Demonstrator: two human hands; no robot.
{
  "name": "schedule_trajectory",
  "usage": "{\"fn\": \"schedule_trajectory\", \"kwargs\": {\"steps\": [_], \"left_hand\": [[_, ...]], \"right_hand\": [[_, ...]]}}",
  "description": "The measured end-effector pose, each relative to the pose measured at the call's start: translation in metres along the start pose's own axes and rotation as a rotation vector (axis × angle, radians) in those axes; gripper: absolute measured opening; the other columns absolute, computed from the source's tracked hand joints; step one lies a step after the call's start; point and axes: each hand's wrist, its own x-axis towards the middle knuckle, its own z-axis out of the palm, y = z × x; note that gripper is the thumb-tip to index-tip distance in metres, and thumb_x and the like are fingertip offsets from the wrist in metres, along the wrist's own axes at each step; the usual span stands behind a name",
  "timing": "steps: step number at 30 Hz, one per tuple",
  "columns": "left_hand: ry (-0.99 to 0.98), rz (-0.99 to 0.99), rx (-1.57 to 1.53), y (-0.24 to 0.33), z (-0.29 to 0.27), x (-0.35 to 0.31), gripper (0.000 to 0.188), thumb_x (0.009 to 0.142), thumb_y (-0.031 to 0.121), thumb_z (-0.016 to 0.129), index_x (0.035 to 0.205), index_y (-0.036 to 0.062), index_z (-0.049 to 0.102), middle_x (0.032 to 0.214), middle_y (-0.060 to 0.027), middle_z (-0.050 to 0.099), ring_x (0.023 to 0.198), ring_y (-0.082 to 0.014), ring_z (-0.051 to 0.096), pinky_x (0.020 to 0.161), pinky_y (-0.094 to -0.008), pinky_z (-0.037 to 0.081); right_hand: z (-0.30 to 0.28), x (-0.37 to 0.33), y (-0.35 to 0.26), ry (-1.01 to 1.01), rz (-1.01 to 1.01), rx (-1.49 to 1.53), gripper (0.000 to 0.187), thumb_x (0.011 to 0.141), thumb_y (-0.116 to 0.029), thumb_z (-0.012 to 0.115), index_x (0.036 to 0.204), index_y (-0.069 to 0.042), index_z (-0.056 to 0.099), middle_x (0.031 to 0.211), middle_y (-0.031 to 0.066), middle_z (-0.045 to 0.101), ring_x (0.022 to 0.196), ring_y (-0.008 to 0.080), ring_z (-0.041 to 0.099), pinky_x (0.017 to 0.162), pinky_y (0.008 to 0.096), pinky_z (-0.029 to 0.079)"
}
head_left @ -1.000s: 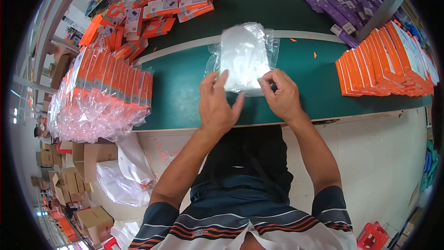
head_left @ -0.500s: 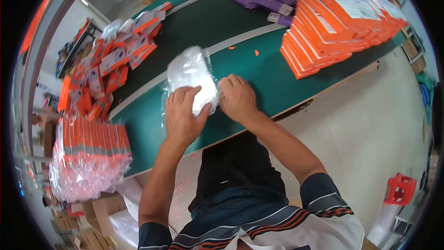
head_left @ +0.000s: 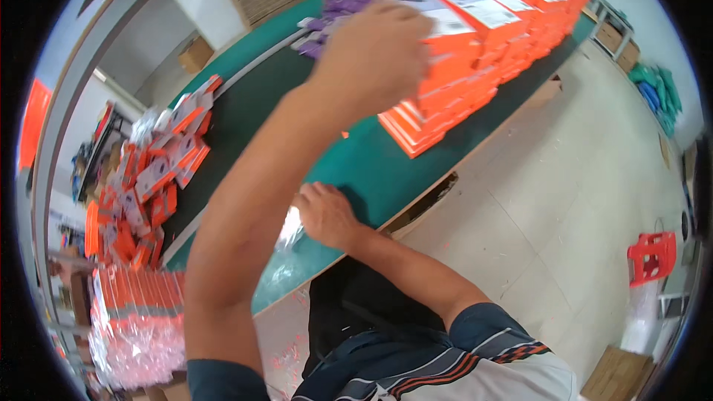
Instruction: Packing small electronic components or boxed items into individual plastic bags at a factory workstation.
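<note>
My left arm is stretched across to the stack of orange-and-white boxes (head_left: 475, 37) at the far right. My left hand (head_left: 382, 52) is up against the stack's left end, back of the hand toward me, slightly blurred; its fingertips are hidden, so its grip on a box does not show. On the green table, my right hand (head_left: 327, 215) rests with curled fingers at the edge of a clear plastic bag (head_left: 291, 230). The left forearm covers much of that bag.
Loose orange-and-white packets (head_left: 152, 178) lie heaped on the left. Nearer stands a plastic-wrapped row of orange boxes (head_left: 137, 297). Purple packages (head_left: 356, 0) are piled at the back. A wooden-edged table side (head_left: 423, 200) faces the floor, where a red stool (head_left: 651, 258) stands.
My left hand has left the plastic bag and swung up and right to the box stack. My right hand stays by the bag. The view has shifted toward the right.
</note>
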Motion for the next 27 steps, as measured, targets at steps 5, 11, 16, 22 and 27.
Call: {"fn": "schedule_trajectory", "kwargs": {"steps": [5, 11, 16, 22, 27], "left_hand": [[0.019, -0.325, -0.201, 0.0, 0.004, 0.017, 0.06, 0.103, 0.037, 0.074, 0.147, -0.0021, 0.063, 0.14, -0.0258, 0.071, 0.131, -0.0406, 0.069, 0.11, -0.048, 0.056], [-0.019, -0.841, -0.515, -0.007, 0.003, 0.047, 0.073, 0.102, 0.034, 0.078, 0.145, -0.0181, 0.053, 0.133, -0.036, 0.07, 0.127, -0.0337, 0.073, 0.098, -0.0431, 0.063], [0.24, -0.955, -1.075, -0.018, -0.041, -0.012, 0.064, 0.102, 0.027, 0.079, 0.146, -0.0132, 0.056, 0.134, -0.0257, 0.073, 0.122, -0.026, 0.075, 0.097, -0.0359, 0.062], [0.399, -1.145, -1.339, 0.034, -0.117, -0.184, 0.05, 0.105, 0.009, 0.073, 0.152, -0.005, 0.061, 0.132, -0.0109, 0.077, 0.117, -0.0176, 0.075, 0.103, -0.033, 0.059], [0.183, -1.681, -1.03, 0.094, -0.117, -0.351, 0.067, 0.101, 0.002, 0.079, 0.162, -0.0021, 0.052, 0.145, -0.0148, 0.07, 0.116, -0.0147, 0.072, 0.101, -0.0321, 0.061]], "right_hand": [[-0.009, 0.005, -0.003, -0.095, -0.019, 0.021, 0.007, 0.095, -0.014, 0.063, 0.1, -0.01, 0.065, 0.101, 0.0125, 0.06, 0.103, 0.0333, 0.063, 0.089, 0.0467, 0.056], [0.003, 0.0, -0.003, -0.048, -0.094, 0.017, 0.009, 0.094, -0.017, 0.064, 0.099, -0.009, 0.066, 0.103, 0.0131, 0.062, 0.102, 0.0329, 0.064, 0.088, 0.0478, 0.056], [0.016, -0.001, -0.012, -0.1, -0.088, 0.1, 0.011, 0.092, -0.02, 0.066, 0.089, -0.011, 0.072, 0.097, 0.012, 0.065, 0.099, 0.034, 0.066, 0.084, 0.0489, 0.056], [-0.008, 0.006, 0.008, 0.103, 0.024, 0.123, 0.011, 0.09, -0.022, 0.076, 0.084, -0.013, 0.072, 0.091, 0.0099, 0.065, 0.094, 0.0328, 0.067, 0.079, 0.0486, 0.056], [-0.008, 0.016, -0.006, 0.063, 0.038, 0.116, 0.017, 0.09, -0.02, 0.081, 0.082, -0.013, 0.068, 0.086, 0.0069, 0.064, 0.083, 0.031, 0.066, 0.077, 0.0448, 0.054]]}}
